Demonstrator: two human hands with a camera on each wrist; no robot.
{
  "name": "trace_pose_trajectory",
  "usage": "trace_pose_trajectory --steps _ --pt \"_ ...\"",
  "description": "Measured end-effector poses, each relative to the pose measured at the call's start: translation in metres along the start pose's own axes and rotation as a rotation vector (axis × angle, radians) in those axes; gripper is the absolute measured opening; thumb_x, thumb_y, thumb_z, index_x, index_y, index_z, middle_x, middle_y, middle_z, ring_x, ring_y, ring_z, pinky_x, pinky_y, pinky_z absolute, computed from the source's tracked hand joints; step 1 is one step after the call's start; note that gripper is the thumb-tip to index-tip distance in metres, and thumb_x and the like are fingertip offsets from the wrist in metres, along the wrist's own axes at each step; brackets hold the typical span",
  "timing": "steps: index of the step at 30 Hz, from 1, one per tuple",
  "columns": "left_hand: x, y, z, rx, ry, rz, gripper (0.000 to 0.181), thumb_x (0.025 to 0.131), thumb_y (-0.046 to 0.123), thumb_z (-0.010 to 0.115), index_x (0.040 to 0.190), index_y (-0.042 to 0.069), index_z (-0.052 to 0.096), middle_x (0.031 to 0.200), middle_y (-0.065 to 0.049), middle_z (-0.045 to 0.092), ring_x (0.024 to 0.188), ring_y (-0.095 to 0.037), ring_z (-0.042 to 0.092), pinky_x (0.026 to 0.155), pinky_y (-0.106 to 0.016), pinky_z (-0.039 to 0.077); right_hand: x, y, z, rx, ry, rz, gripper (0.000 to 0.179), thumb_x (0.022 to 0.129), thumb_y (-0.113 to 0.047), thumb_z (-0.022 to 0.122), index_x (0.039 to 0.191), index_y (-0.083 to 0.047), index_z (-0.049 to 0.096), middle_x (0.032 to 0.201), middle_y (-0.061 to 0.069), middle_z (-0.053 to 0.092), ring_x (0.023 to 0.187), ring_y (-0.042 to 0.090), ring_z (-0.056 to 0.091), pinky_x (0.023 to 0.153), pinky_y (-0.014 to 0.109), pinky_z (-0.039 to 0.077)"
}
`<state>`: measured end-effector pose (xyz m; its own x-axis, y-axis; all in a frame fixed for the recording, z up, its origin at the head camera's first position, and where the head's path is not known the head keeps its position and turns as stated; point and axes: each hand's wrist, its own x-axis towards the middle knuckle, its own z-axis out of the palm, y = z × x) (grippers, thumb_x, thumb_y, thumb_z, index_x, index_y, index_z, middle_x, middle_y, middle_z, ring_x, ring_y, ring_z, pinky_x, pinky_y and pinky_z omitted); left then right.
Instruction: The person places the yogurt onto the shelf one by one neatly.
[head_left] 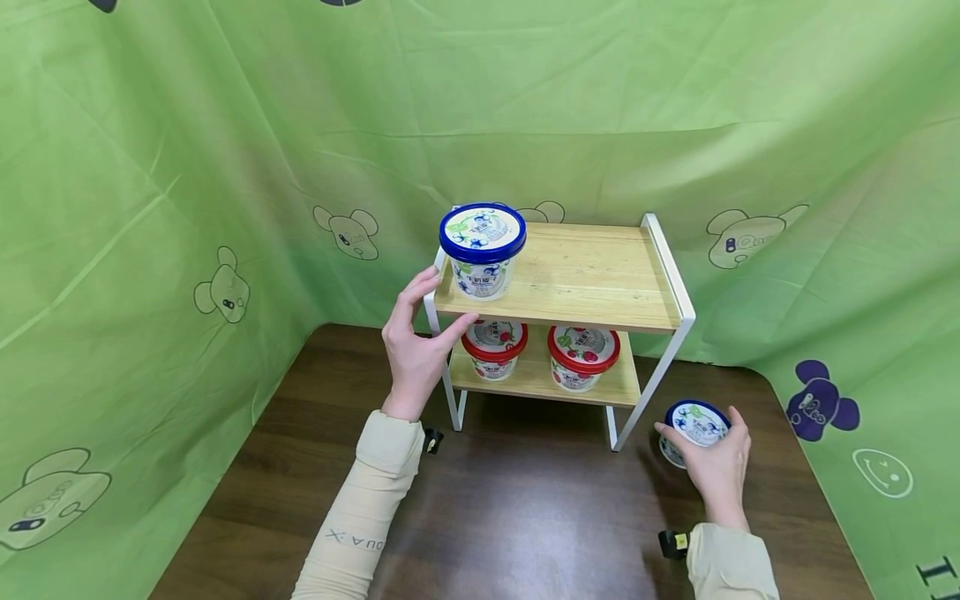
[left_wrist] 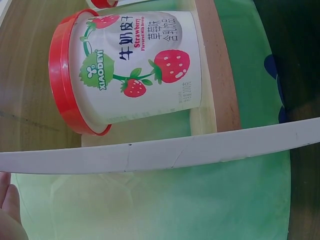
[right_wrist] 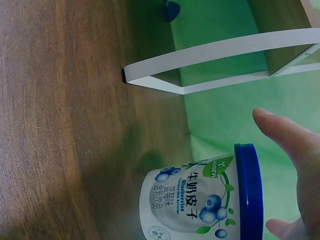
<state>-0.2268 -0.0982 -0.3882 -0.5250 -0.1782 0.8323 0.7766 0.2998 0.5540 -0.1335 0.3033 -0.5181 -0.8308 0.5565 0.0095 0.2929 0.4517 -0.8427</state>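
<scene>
A blue-lidded blueberry milk tub (head_left: 483,279) stands upright at the left end of the top shelf (head_left: 592,275). My left hand (head_left: 416,350) is beside its lower left, thumb and fingers spread apart with nothing gripped. At the right, a second blueberry tub (head_left: 697,423) stands on the table. Around its lid my right hand (head_left: 722,471) reaches, fingers and thumb spread; in the right wrist view the thumb (right_wrist: 280,127) is apart from the blue lid. On the lower shelf are two red-lidded tubs, one left (head_left: 495,367) and one right (head_left: 576,377).
The small two-tier rack has white metal side frames (head_left: 654,379) and stands toward the back of a dark brown table (head_left: 517,517). Green printed cloth (head_left: 562,100) hangs behind and at both sides. A strawberry tub (left_wrist: 140,100) fills the left wrist view behind a white frame bar.
</scene>
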Motion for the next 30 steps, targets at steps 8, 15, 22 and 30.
trace_pose_trajectory --steps 8,15,22,30 --pt "0.000 -0.001 -0.001 -0.003 -0.001 0.002 0.067 0.069 0.001 0.094 0.128 0.005 0.063 0.142 -0.005 0.060 0.131 -0.026 0.054 0.109 -0.045 0.044 0.001 0.005 0.001 -0.010 -0.005 0.058 0.117 0.079 -0.036 0.087 0.160 -0.001 0.009 0.154 0.035 0.022 0.141 0.050 0.024 0.116 0.061 0.022" --pt "0.000 -0.001 0.000 -0.002 -0.004 0.003 0.066 0.070 0.001 0.093 0.128 0.005 0.063 0.142 -0.005 0.060 0.131 -0.026 0.055 0.109 -0.045 0.044 0.003 0.009 0.001 -0.017 -0.005 0.071 0.117 0.079 -0.037 0.088 0.158 0.002 0.012 0.152 0.036 0.025 0.139 0.051 0.027 0.115 0.062 0.024" --pt "-0.001 0.000 0.000 -0.001 -0.008 -0.005 0.066 0.070 0.001 0.093 0.129 0.005 0.063 0.142 -0.004 0.060 0.132 -0.025 0.054 0.109 -0.045 0.044 0.003 0.009 0.000 -0.014 -0.010 0.074 0.116 0.076 -0.036 0.091 0.157 0.002 0.016 0.151 0.034 0.030 0.137 0.050 0.031 0.113 0.061 0.027" --pt "-0.001 -0.001 0.000 -0.005 0.001 -0.003 0.067 0.069 0.001 0.094 0.128 0.004 0.063 0.141 -0.006 0.060 0.131 -0.025 0.055 0.108 -0.044 0.044 0.003 0.012 0.000 -0.011 -0.022 0.083 0.115 0.077 -0.037 0.091 0.157 0.000 0.016 0.151 0.033 0.031 0.137 0.049 0.033 0.112 0.062 0.028"
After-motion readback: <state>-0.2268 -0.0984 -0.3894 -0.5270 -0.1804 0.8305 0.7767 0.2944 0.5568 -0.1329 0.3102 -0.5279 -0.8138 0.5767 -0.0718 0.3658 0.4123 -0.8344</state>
